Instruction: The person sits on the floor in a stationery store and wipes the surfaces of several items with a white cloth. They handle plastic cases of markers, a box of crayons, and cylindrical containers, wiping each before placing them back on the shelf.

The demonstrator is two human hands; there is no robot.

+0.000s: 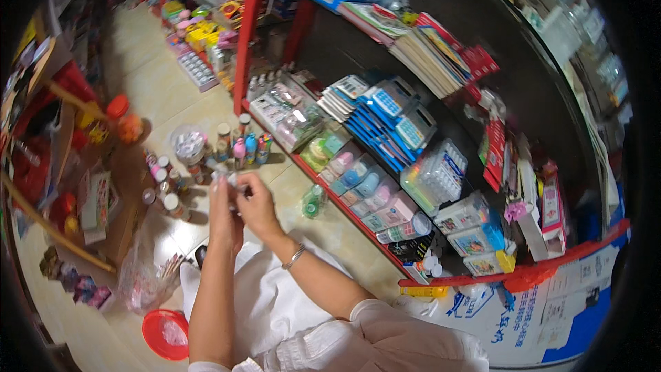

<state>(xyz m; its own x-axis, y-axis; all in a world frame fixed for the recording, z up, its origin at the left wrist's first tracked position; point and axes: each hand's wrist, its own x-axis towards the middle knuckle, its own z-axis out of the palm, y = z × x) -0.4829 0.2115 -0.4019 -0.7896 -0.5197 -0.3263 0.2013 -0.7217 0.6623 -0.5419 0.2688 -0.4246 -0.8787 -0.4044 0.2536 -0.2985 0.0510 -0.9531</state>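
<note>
In front of me, my left hand [225, 212] and my right hand [256, 205] meet above the tiled floor. A small crumpled white piece [223, 174], perhaps tissue or wrapping, shows at the fingertips of both; the fingers partly hide it. Just beyond stands a clear round tub [188, 143] of small whitish pieces. Pink bottle [239, 151] and blue bottle [251, 148] stand right of the tub, with a multicoloured one [264, 148] beside them. Several small capped jars [175, 205] are grouped left of my hands.
A red-framed shelf [356, 212] with boxed goods and blue-and-white calculators [397, 113] runs along the right. At left are a cardboard box [126, 191], a clear plastic bag [140, 279] and a red bucket [155, 343]. A green packaged item [312, 201] lies on the floor.
</note>
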